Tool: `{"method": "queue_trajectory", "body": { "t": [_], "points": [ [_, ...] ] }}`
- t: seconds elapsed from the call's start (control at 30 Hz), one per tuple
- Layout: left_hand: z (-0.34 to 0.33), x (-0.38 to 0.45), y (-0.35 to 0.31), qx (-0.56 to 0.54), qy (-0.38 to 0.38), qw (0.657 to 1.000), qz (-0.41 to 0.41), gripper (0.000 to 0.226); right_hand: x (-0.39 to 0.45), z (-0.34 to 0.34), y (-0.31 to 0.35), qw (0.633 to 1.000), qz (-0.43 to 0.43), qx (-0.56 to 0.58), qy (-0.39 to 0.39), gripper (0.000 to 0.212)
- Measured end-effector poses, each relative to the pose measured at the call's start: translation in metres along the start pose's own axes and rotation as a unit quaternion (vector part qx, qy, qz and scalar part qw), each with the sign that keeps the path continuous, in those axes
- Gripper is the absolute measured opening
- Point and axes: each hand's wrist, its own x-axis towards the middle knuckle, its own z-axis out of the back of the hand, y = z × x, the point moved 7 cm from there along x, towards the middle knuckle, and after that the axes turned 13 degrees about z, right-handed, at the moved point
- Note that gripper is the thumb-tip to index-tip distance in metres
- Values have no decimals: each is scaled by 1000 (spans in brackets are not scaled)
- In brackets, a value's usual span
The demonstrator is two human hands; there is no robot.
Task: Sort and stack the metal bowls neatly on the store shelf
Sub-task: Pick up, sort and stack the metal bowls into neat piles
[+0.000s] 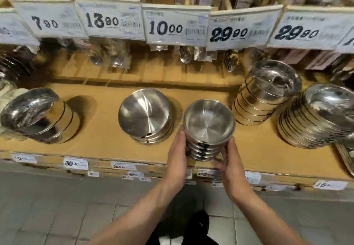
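Note:
A short stack of small brushed-metal bowls [208, 124] stands near the front edge of the wooden shelf [103, 129], open side up. My left hand [177, 149] presses on the stack's left side and my right hand [229, 156] on its right side, so both hands grip it. Just left of it sits a wider stack of brushed bowls [145, 116]. At the far left rests a low pile of shiny bowls [36, 114]. To the right rise a tall leaning stack of shiny bowls [268, 93] and another tall stack [316, 116].
Large price cards [164, 26] hang from the rail above the shelf, with bagged spoons and utensils [187, 55] behind them. Small price labels [75, 163] line the shelf's front edge. Grey tiled floor [57, 216] lies below. Bare shelf shows between the left pile and the middle stack.

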Motion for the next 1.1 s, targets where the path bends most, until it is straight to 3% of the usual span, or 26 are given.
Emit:
{"method": "queue_trajectory", "body": {
  "t": [0.1, 0.4, 0.57, 0.77, 0.93, 1.1],
  "points": [
    [1, 4, 1, -1, -8, 1000, 11, 73, 7, 1, -2, 1000, 2, 4, 8, 76],
    [8, 4, -7, -3, 7, 1000, 24, 61, 12, -1, -4, 1000, -15, -3, 24, 72],
    [10, 1, -12, -1, 26, 999, 33, 44, 9, -1, -6, 1000, -7, 9, 15, 53],
    [34, -18, 4, 35, 31, 995, 85, 51, -18, 18, -29, 993, -71, -9, -96, 42],
    [107, -39, 16, 25, -60, 989, 135, 48, -64, -1, -43, 982, -116, -54, -140, 26],
    [181, -37, -18, 37, -116, 986, 116, 25, -68, -59, -47, 986, -125, -83, -71, 19]
  ]
}}
